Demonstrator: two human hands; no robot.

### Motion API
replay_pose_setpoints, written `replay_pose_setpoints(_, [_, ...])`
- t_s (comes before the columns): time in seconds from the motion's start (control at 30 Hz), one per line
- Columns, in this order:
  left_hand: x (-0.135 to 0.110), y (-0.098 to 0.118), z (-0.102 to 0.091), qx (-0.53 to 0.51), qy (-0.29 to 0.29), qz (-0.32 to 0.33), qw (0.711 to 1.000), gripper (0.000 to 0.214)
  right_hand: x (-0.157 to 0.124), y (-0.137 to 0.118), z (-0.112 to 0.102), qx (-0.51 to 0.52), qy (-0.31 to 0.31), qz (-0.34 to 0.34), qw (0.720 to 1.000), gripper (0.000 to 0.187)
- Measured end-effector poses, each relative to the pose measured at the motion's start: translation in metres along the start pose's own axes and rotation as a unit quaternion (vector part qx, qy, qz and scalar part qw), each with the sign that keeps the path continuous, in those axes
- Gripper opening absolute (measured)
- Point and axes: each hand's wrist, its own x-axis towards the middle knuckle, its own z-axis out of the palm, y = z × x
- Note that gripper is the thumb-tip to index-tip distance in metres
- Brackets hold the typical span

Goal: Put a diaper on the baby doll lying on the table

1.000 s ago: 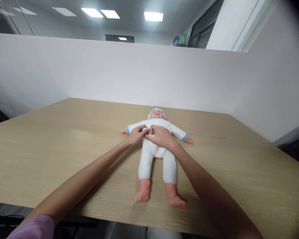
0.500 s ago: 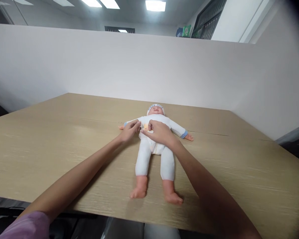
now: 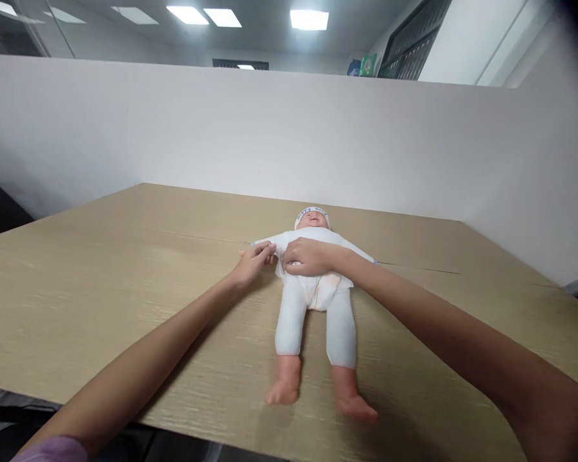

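A baby doll [image 3: 341,333] in a white long-sleeved, long-legged outfit lies on its back, feet towards me. Round its hips, over the outfit, sits a white diaper [image 3: 320,296], its side edge sticking out at the right. At the doll's left side as I see it, my left hand [image 3: 256,262] pinches the diaper's thin white edge between thumb and fingers. My right hand [image 3: 311,256] lies across the belly with curled fingers closed on the diaper's waist near that same side. Its fingers hide most of the waistband.
The doll lies on a wide wood-grain table [image 3: 149,301], whose front edge runs close to me. Behind it rises a pale partition wall [image 3: 231,128]. On the doll's head is a white cap [image 3: 312,212] with dark lettering.
The camera has turned slightly left. My right hand now lies flatter across the doll's belly, its forearm swung out to the right, uncovering the diaper's right side. My left hand stays at the left side.
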Motion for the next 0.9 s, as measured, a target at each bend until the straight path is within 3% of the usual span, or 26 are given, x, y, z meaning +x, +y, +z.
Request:
replay_pose_setpoints(0.07, [0.000,0.003,0.001,0.002,-0.003,-0.001,1.000,0.051,0.009,0.002,0.002,-0.003,-0.041,-0.004,0.999,0.026])
replay_pose_setpoints(0.17, [0.000,0.006,0.000,0.002,-0.008,0.001,1.000,0.051,0.011,-0.004,0.000,-0.022,-0.034,0.000,0.999,0.025])
replay_pose_setpoints(0.27, [0.000,0.010,0.001,0.003,-0.009,0.010,1.000,0.051,-0.003,-0.017,-0.004,-0.060,0.101,0.031,0.993,0.020])
replay_pose_setpoints(0.37, [0.001,0.013,0.007,0.007,-0.019,0.015,1.000,0.052,-0.024,-0.030,-0.002,-0.092,0.245,0.144,0.954,0.027])
replay_pose_setpoints(0.47, [0.002,0.017,0.016,0.012,-0.030,0.012,0.999,0.052,-0.038,-0.036,0.006,-0.047,0.231,0.240,0.942,0.037])
replay_pose_setpoints(0.53, [0.004,0.021,0.023,0.017,-0.037,0.011,0.999,0.051,-0.042,-0.034,0.011,0.012,0.215,0.259,0.941,0.044])
replay_pose_setpoints(0.73, [0.010,0.035,0.039,0.055,-0.091,0.018,0.994,0.047,-0.049,-0.023,0.013,0.108,0.212,0.196,0.951,0.044])
replay_pose_setpoints(0.9, [0.011,0.035,0.046,0.077,-0.079,0.050,0.993,0.050,-0.049,-0.019,0.019,0.122,0.241,0.188,0.944,0.034])
